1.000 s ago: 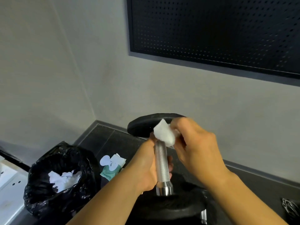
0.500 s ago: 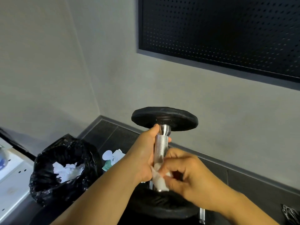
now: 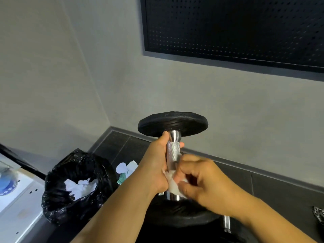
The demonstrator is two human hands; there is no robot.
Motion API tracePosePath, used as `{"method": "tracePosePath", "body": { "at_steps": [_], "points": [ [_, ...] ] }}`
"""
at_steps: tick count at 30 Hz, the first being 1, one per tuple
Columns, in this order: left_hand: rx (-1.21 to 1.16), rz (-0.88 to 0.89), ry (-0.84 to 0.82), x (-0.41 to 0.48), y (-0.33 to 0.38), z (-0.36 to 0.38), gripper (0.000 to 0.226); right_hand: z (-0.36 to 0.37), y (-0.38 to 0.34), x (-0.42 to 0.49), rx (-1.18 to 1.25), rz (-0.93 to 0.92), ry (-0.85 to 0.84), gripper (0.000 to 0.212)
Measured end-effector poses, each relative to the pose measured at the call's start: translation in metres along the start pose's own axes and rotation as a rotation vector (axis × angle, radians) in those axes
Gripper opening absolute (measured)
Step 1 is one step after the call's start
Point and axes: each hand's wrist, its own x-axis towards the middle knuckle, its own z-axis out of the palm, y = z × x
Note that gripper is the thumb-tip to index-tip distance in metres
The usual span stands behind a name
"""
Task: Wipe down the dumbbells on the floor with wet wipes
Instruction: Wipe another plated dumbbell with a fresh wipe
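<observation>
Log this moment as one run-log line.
left grip: holds dumbbell upright by handle | right grip: pinches wet wipe against lower handle | bin bag: used wipes inside

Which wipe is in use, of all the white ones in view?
The wet wipe the right hand pinches low on the upright dumbbell handle; the others lie crumpled in the black bin bag.

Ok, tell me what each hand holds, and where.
Left hand grips the dumbbell by its steel handle; right hand pinches a wet wipe at the handle's bottom.
</observation>
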Motion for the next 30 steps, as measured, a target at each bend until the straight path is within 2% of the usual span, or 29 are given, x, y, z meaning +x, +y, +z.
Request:
{"method": "tracePosePath", "body": {
  "at_steps": [2,3,4,7,9,10,12,14,16,19,22,24,27,30],
  "points": [
    [0.024,0.014,0.015,0.001,-0.002,-0.001,0.057,-0.001,0.002,-0.004,0.022,0.068,-0.07,0.012],
    [0.024,0.002,0.016,0.001,-0.003,0.0,0.058,-0.002,0.002,-0.005,0.059,0.114,-0.044,0.016],
    [0.015,-0.005,0.009,0.001,-0.004,0.0,0.059,-0.004,0.002,-0.005,0.13,0.162,0.045,0.02],
    [0.056,-0.015,-0.01,0.003,-0.007,0.0,0.063,-0.012,0.011,-0.001,0.392,0.306,0.523,0.041],
    [0.059,-0.027,-0.029,0.005,-0.009,-0.001,0.065,-0.02,0.019,0.009,0.463,0.354,0.655,0.054],
    [0.056,-0.041,-0.053,0.005,-0.009,-0.001,0.067,-0.024,0.021,0.014,0.504,0.362,0.66,0.054],
    [0.054,-0.066,-0.091,0.005,-0.01,0.0,0.068,-0.03,0.02,0.025,0.571,0.379,0.704,0.039],
    [0.064,-0.063,-0.087,0.007,-0.011,0.003,0.068,-0.033,0.011,0.03,0.512,0.378,0.799,0.031],
    [0.062,-0.023,-0.056,0.009,-0.013,0.007,0.068,-0.03,-0.001,0.032,0.379,0.314,0.865,0.032],
    [0.047,0.11,-0.023,0.013,-0.016,0.015,0.064,-0.023,-0.016,0.037,0.153,0.19,0.876,0.035],
    [0.006,0.146,0.001,0.018,-0.015,0.02,0.059,-0.025,-0.02,0.036,0.106,0.092,0.819,0.039],
    [-0.025,0.148,-0.006,0.019,-0.009,0.022,0.053,-0.028,-0.016,0.03,0.098,0.031,0.707,0.036],
    [-0.015,0.181,-0.055,0.017,-0.003,0.022,0.036,-0.025,-0.002,0.025,-0.097,-0.054,0.527,0.016],
    [0.003,0.2,-0.046,0.016,-0.001,0.021,0.026,-0.022,0.008,0.025,-0.154,-0.049,0.39,0.007]
  ]
}}
